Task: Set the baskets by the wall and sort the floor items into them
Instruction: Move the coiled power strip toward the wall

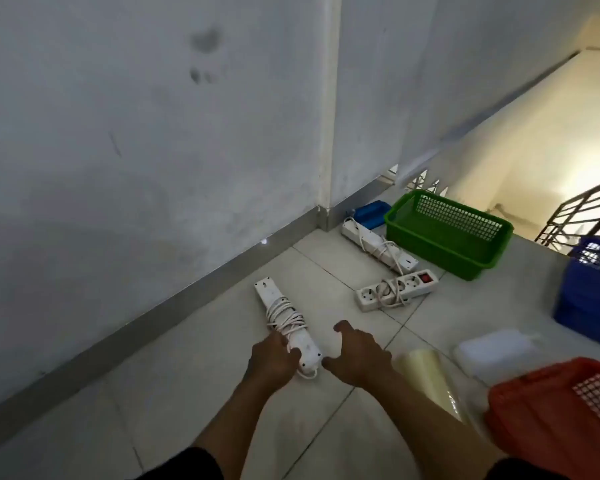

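A white power strip [284, 318] with its cord wound around it lies on the tiled floor near the wall. My left hand [272, 358] grips its near end. My right hand [357, 355] hovers beside that end with fingers spread, holding nothing. Two more white power strips lie farther off: one with a red switch [395, 289] and one [378, 249] beside the green basket [447, 235]. A blue basket [589, 292] stands at the right edge and a red basket [555, 420] at the lower right.
A blue flat object [371, 213] lies in the corner behind the green basket. A roll of clear film [430, 379] and a white plastic box [496, 351] lie near the red basket. A stair railing [582, 216] drops off at the far right.
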Tool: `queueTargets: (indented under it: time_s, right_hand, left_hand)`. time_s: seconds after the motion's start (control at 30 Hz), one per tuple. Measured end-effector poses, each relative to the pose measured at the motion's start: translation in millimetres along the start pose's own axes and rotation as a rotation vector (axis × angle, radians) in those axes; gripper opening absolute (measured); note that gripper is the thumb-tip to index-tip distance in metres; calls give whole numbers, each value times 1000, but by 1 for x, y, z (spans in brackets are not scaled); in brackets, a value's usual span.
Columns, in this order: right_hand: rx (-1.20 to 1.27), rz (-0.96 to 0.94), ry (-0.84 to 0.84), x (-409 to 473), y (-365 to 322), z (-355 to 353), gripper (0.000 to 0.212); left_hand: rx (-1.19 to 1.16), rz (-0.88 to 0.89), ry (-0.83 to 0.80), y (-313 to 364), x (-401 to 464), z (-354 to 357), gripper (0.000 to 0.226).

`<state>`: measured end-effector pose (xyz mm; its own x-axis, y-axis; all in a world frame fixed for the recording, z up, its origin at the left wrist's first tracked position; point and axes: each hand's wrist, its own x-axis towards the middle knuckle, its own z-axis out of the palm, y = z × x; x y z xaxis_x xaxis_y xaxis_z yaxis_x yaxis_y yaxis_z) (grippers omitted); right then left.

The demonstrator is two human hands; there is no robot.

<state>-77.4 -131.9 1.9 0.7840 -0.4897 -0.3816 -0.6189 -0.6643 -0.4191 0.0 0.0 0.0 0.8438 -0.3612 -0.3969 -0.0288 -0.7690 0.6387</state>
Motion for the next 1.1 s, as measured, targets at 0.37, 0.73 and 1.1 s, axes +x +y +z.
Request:
queueTargets:
  time_s: [0.37, 0.73, 1.1]
  right_hand:
    - [183, 48, -64, 88, 5, 109, 92]
    - [539, 84, -13, 114, -13, 163, 65]
    - [1095, 85, -371, 120, -63, 166, 22]
  left_hand:
    - [-272, -233, -44, -66, 80, 51, 42]
    - [-663, -394, -158, -97, 106, 56, 38]
    - [-238, -153, 192, -178, 111, -2, 68]
